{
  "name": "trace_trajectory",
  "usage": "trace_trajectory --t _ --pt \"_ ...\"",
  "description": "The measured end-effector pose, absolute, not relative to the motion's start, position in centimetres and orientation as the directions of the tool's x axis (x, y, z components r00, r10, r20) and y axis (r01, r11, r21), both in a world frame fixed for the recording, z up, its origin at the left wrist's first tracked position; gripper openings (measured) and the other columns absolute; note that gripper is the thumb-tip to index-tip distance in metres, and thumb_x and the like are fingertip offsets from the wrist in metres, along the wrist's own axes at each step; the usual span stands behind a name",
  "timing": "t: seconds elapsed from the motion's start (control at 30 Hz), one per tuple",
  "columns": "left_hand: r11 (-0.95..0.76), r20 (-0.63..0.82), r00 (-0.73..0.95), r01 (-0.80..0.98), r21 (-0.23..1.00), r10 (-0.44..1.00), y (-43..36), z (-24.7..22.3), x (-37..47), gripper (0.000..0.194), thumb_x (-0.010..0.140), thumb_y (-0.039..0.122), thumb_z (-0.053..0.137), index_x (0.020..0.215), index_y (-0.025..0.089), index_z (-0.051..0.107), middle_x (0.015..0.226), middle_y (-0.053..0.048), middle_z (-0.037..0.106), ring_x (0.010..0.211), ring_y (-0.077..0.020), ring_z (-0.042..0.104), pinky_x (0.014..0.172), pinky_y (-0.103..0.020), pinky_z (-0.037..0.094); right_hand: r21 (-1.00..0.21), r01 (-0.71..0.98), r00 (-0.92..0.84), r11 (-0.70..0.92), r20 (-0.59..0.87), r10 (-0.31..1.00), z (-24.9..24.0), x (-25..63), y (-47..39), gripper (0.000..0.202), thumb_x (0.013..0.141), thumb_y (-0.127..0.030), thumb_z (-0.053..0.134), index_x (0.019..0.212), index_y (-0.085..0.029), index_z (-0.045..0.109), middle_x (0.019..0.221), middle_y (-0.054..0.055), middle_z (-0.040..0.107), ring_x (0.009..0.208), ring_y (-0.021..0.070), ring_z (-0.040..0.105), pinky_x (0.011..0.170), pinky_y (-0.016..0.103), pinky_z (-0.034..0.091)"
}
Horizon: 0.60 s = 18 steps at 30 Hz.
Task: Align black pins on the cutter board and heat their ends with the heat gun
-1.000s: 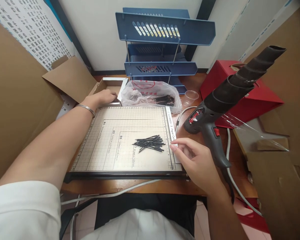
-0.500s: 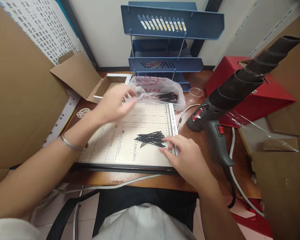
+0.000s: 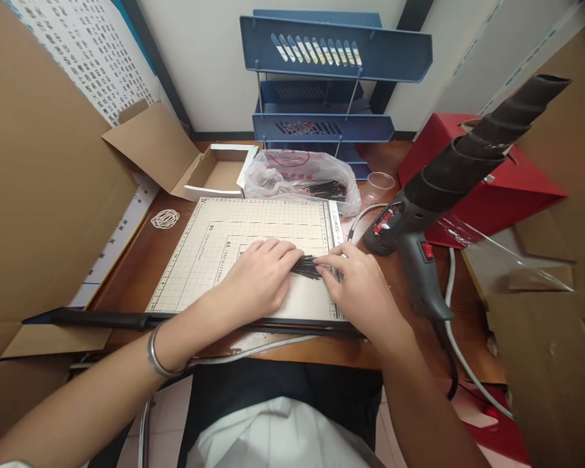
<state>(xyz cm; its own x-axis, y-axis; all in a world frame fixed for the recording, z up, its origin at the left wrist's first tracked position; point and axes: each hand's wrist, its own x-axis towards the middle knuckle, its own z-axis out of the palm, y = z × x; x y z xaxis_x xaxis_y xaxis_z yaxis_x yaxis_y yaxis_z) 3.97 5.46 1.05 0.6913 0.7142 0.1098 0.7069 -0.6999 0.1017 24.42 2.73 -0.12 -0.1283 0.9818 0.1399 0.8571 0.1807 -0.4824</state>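
Note:
A small bundle of short, thin black wire-like pieces (image 3: 308,267) lies on the gridded board of a paper cutter (image 3: 185,273). My left hand (image 3: 260,276), wearing a silver bangle on the wrist, is curled over the bundle's left end and hides it. At the other end, my right hand (image 3: 358,279) pinches the pieces between thumb and fingers near the board's right edge ruler. Both hands are closed on the bundle, with its middle showing between them. Whether the pieces are wire or tubing cannot be made out.
Behind the board sit an open cardboard box (image 3: 224,170) and a plastic bag (image 3: 273,182) with more black pieces. To the right stand a heat gun (image 3: 422,260), a clear cup (image 3: 379,187) and a red box (image 3: 492,175). Rubber bands (image 3: 165,219) lie left; the cutter's handle (image 3: 102,318) sticks out.
My left hand has come down from above the board's back edge onto the bundle's left end. My right hand stays at the right end, and the pieces look drawn closer together.

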Motion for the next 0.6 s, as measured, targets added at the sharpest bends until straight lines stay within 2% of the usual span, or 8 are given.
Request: trace_trajectory --t 0.13,0.27,0.43,0.6 --pt "-0.649 0.152 0.636 0.759 0.055 0.757 2.4 -0.4 4.4 0.056 0.108 0.039 0.04 0.151 0.004 0.046 0.156 -0.016 0.052 0.145 -0.0335 0.045 0.122 -0.054 0.031 -0.5 0.848 -0.114 0.174 0.149 0.982 -0.3 24.5 3.1 0.018 0.095 -0.019 0.062 0.101 -0.023 0.08 0.101 0.005 0.072 0.094 0.0221 0.066 0.084 0.038 0.044" --pt "-0.595 0.163 0.582 0.803 0.043 0.797 1.3 -1.9 4.8 0.063 0.11 0.047 0.032 0.158 0.005 0.037 0.167 -0.013 0.037 0.155 -0.0316 0.033 0.126 -0.055 0.024 -0.506 0.841 -0.13 0.193 0.157 0.979 -0.2 24.6 3.1 0.018 0.094 -0.017 0.064 0.098 -0.022 0.08 0.101 0.005 0.072 0.094 0.0209 0.067 0.086 0.037 0.045" --pt "-0.616 0.187 0.596 0.784 0.074 0.781 0.9 -2.3 4.8 0.066 0.109 0.053 0.032 0.158 0.009 0.04 0.166 -0.009 0.039 0.156 -0.0307 0.032 0.128 -0.056 0.021 -0.498 0.851 -0.121 0.166 0.122 0.985 0.1 24.8 3.1 0.018 0.095 -0.02 0.062 0.094 -0.022 0.08 0.103 0.005 0.073 0.097 0.0215 0.067 0.087 0.039 0.043" --pt "-0.608 0.171 0.587 0.786 0.115 0.791 1.4 -1.8 4.5 0.063 0.11 0.052 0.033 0.158 0.012 0.041 0.165 -0.007 0.04 0.155 -0.0311 0.033 0.128 -0.061 0.02 -0.539 0.824 -0.12 0.173 0.132 0.984 0.2 24.6 3.4 0.016 0.094 -0.017 0.062 0.093 -0.021 0.077 0.101 0.004 0.072 0.095 0.0206 0.067 0.087 0.037 0.045"
